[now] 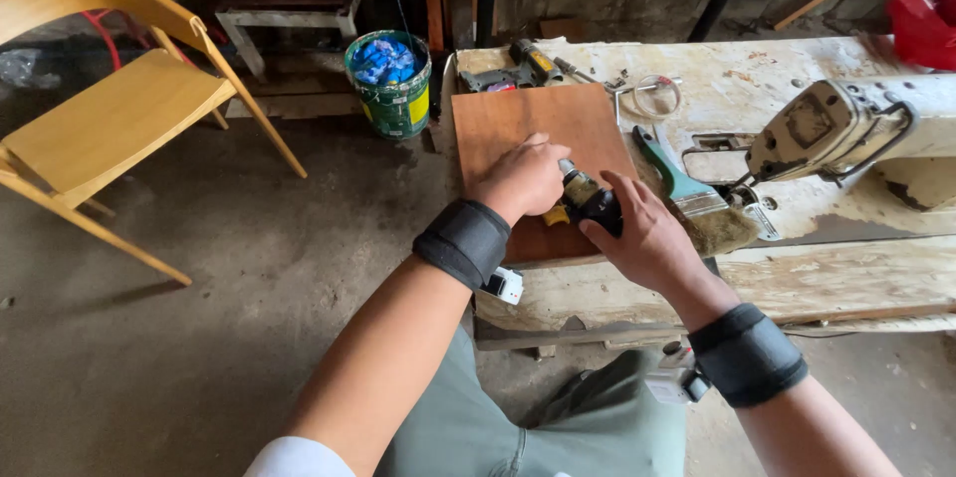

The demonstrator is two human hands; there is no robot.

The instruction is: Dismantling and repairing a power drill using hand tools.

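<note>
Fingers of the right hand (647, 233) curl tight round a small black rotary tool (590, 201), tip pointing up toward eleven o'clock, while the left hand (523, 178) lies knuckles-up with its fingers folded over the tool's nose and pressing on the brown wooden board (528, 133). That board lies flat on the paint-smeared workbench (797, 268), dead centre. By the look of it, the tool is being set to the board's surface; the next move calls for a steady left hand bracing the board and a light, controlled touch at the tip. At three o'clock sits a worn cream machine head (836, 128). At eleven, a green round bucket (390, 87) with a yellow label patch holds crumpled blue wrappers. Just right of the hands, a teal-handled brush (697, 198). Black bands wrap both wrists.
</note>
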